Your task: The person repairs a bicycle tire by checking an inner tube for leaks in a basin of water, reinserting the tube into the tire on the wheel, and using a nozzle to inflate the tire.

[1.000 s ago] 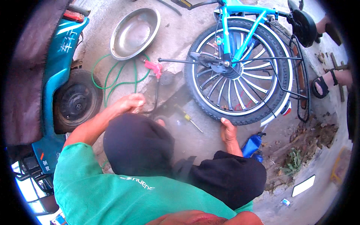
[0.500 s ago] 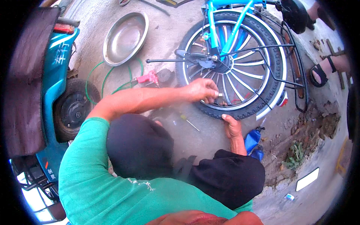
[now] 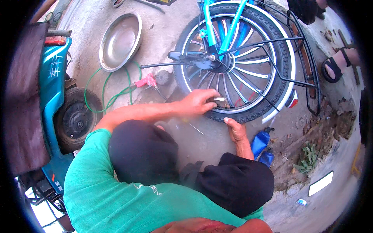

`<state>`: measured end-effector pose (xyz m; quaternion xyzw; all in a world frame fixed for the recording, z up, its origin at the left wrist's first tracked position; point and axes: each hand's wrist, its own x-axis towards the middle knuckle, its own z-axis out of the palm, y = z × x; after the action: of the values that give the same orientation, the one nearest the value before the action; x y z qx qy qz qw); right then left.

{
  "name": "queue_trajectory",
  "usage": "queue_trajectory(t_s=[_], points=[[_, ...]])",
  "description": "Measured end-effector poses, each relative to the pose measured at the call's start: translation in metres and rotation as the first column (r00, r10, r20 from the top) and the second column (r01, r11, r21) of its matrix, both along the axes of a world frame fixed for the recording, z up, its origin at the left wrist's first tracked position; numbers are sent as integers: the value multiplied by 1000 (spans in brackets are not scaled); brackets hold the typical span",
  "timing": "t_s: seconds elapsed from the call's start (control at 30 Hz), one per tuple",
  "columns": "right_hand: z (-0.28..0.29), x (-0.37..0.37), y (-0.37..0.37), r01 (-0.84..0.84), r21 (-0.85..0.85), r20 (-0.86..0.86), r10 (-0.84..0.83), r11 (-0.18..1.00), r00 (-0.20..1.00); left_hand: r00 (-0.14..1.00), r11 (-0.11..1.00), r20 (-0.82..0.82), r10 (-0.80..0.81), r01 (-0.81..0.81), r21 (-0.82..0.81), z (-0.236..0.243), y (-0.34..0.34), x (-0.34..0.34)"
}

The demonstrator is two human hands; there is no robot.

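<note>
Scooter (image 3: 52, 89): teal body at the left rim, partly under a dark cloth; its lower end is cut off by the picture edge.
Basin (image 3: 119, 40): round metal bowl on the concrete, well apart from the hands.
Hose (image 3: 107, 95): green loops on the ground, running to a red air gun (image 3: 146, 81) near the wheel.
Left hand (image 3: 200, 101): lies on the lower tyre (image 3: 248, 112) of the bicycle wheel (image 3: 237, 62), fingers curled around a small pale part (image 3: 219, 99); what this part is, I cannot tell.
Right hand (image 3: 235, 130): flat on the ground just under the tyre, fingers together, holding nothing.
Hidden: the dark knees and green shirt cover the ground below the hands.
Blue bottle (image 3: 260, 141): just beside the right wrist, half hidden.
Free room: bare concrete between hose and wheel.
Right rim: a sandalled foot (image 3: 338, 64) of another person, cut off.
</note>
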<state>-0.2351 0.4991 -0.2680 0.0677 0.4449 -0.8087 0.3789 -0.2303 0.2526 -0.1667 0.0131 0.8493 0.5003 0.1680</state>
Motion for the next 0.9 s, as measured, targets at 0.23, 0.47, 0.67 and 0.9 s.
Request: queue_trajectory(t_s=[0.23,0.47,0.67,0.9], points=[[6,0,3,19,35,3,-19,999,1000,945,962,177,-273,271,37,34,-10,-31],[9,4,-4,77,55,-7,-77,996,997,752,795,335,-569,607,-14,89,-4,-106],[21,-1,-5,31,95,-21,-29,995,999,703,683,254,-664,709,-177,55,5,-100],[23,-4,-3,36,25,-35,-35,999,999,703,674,306,-643,708,-211,35,0,-108]])
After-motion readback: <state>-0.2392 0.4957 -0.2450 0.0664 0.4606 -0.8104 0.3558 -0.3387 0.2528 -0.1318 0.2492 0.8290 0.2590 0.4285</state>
